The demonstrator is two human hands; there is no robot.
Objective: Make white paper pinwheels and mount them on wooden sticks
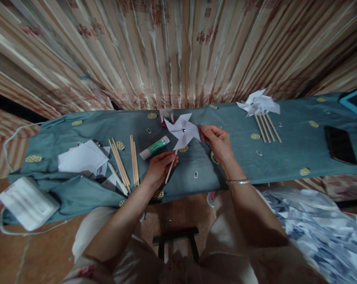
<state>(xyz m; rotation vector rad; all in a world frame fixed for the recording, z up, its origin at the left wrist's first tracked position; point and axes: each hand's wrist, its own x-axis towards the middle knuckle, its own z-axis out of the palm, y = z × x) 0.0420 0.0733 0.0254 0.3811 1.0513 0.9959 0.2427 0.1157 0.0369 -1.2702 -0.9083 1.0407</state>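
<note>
Beige pleated curtain w/ reddish print [178, 51] behind; in front, a long narrow surface [240, 157] under grey-green cloth w/ yellow pineapple prints. 1 white paper pinwheel w/ silver centre [183, 131] sits mid-surface on a pale wooden stick [170, 170]: L hand [159, 167] pinches the stick, R hand [218, 140] pinches a blade tip. At R, 4 sticks under overlapping white paper pinwheels [259, 103]; heads overlap, can't count. 1 green-and-white glue stick [154, 147], 1 black phone [340, 145], 2 bunches of loose pale wooden sticks [119, 163], exact no. unclear; white paper sheets [83, 158] stacked, no. unclear. Small red-and-black item [163, 120] partly hidden behind pinwheel; yellow-green round item [214, 157] half behind R wrist; blue-edged device [354, 103] cut off at R. Forearms cross the front edge; bare cloth lies btwn R hand and phone.
</note>
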